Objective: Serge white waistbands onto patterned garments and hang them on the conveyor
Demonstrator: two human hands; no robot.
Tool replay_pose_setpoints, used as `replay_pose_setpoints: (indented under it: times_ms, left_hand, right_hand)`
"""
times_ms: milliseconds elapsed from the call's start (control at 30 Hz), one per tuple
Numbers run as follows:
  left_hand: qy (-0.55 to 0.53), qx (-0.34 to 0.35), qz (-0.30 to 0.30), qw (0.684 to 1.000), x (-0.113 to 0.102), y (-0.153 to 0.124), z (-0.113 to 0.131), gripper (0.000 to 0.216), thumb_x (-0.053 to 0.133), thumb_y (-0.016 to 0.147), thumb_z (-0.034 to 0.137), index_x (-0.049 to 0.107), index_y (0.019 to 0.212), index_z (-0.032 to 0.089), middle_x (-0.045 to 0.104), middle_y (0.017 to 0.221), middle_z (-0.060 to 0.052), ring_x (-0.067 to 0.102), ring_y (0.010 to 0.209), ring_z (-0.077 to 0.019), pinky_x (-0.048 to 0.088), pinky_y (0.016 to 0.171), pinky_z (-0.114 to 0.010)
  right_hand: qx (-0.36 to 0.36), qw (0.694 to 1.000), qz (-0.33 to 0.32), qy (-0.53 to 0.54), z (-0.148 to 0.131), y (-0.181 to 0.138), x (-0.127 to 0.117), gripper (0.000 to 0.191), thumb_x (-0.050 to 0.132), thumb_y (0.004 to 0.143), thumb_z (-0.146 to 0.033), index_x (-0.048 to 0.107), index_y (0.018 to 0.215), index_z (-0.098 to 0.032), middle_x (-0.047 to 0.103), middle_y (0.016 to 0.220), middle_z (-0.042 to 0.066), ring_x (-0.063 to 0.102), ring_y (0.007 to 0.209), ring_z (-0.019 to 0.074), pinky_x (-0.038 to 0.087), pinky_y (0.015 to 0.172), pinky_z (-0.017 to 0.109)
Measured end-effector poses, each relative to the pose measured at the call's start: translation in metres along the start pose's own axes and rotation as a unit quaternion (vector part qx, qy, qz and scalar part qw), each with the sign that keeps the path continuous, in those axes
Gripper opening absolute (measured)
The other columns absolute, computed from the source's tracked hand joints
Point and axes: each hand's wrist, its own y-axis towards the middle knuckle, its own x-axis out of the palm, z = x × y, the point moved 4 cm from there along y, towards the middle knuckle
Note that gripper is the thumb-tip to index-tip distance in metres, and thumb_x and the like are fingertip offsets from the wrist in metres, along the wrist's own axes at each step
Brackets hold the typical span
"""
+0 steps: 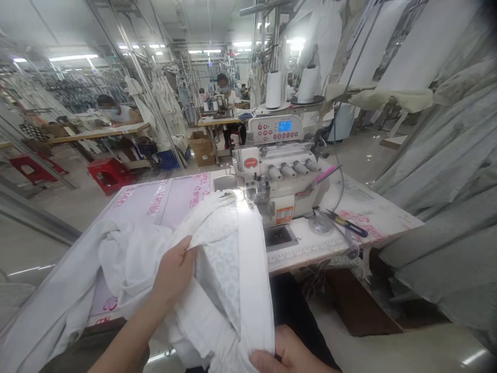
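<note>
A white garment [217, 269] with a pale patterned inner side runs from the lit needle area of an overlock sewing machine [277, 176] down over the table's front edge. My left hand [176, 267] is closed on a fold of it, left of a long flat white band [254, 259]. Lower down, my right hand [287, 352] pinches the band's right edge between thumb and fingers. The band's upper end lies at the presser foot, where the fabric hides the needle. More of the white cloth is heaped on the table to the left.
Thread snips [351, 225] lie on the table [388, 212] right of the machine. Thread cones [274, 89] stand behind it. Grey-white cloth [438, 207] hangs along the right. Red stools [108, 173], a cardboard box [202, 147] and two people at other machines are farther back.
</note>
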Motion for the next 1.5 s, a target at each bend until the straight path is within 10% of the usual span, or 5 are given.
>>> replay_pose_setpoints:
  times_ms: [533, 800, 1033, 1233, 1500]
  left_hand:
    - [0.09, 0.133, 0.24, 0.957, -0.021, 0.076, 0.054, 0.013, 0.041, 0.078, 0.025, 0.049, 0.073, 0.016, 0.052, 0.072, -0.002, 0.049, 0.07, -0.0158, 0.036, 0.065, -0.026]
    - [-0.12, 0.063, -0.235, 0.963, 0.06, 0.003, 0.049, 0.031, 0.035, 0.084, 0.041, 0.053, 0.097, 0.019, 0.057, 0.091, -0.004, 0.052, 0.085, -0.0169, 0.04, 0.074, -0.028]
    - [-0.107, 0.011, -0.187, 0.976, 0.031, -0.023, 0.046, 0.03, 0.046, 0.077, 0.046, 0.05, 0.079, 0.017, 0.053, 0.071, 0.0, 0.047, 0.063, -0.0136, 0.036, 0.057, -0.023]
    - [-0.195, -0.046, -0.46, 0.865, 0.055, -0.146, 0.036, 0.038, 0.035, 0.083, 0.047, 0.053, 0.078, 0.015, 0.052, 0.071, -0.001, 0.045, 0.067, -0.0144, 0.038, 0.066, -0.024]
    - [-0.232, -0.073, -0.509, 0.826, 0.07, -0.161, 0.025, 0.04, 0.043, 0.078, 0.051, 0.057, 0.09, 0.016, 0.055, 0.082, -0.002, 0.047, 0.079, -0.0173, 0.039, 0.075, -0.026]
  right_hand:
    - [0.011, 0.995, 0.089, -0.039, -0.039, 0.087, -0.083, 0.038, 0.047, 0.079, -0.044, 0.048, 0.058, -0.013, 0.046, 0.047, -0.002, 0.041, 0.043, 0.0079, 0.031, 0.044, 0.019]
    - [0.012, 0.991, 0.126, -0.038, -0.056, 0.105, -0.105, 0.034, 0.051, 0.078, -0.036, 0.048, 0.054, -0.012, 0.046, 0.042, -0.003, 0.039, 0.04, 0.0057, 0.029, 0.044, 0.019]
    - [0.024, 0.993, 0.115, 0.03, -0.051, 0.107, -0.109, 0.033, 0.054, 0.074, -0.042, 0.047, 0.061, -0.012, 0.045, 0.044, -0.004, 0.037, 0.04, 0.0048, 0.028, 0.042, 0.018]
    - [0.079, 0.992, 0.078, 0.054, -0.029, 0.055, -0.046, 0.037, 0.056, 0.071, -0.047, 0.048, 0.061, -0.012, 0.043, 0.045, -0.005, 0.035, 0.036, 0.0042, 0.024, 0.035, 0.017]
    - [0.069, 0.988, -0.009, 0.141, -0.005, -0.003, 0.013, 0.044, 0.055, 0.071, -0.054, 0.048, 0.065, -0.011, 0.041, 0.051, -0.004, 0.033, 0.042, 0.0036, 0.025, 0.039, 0.016]
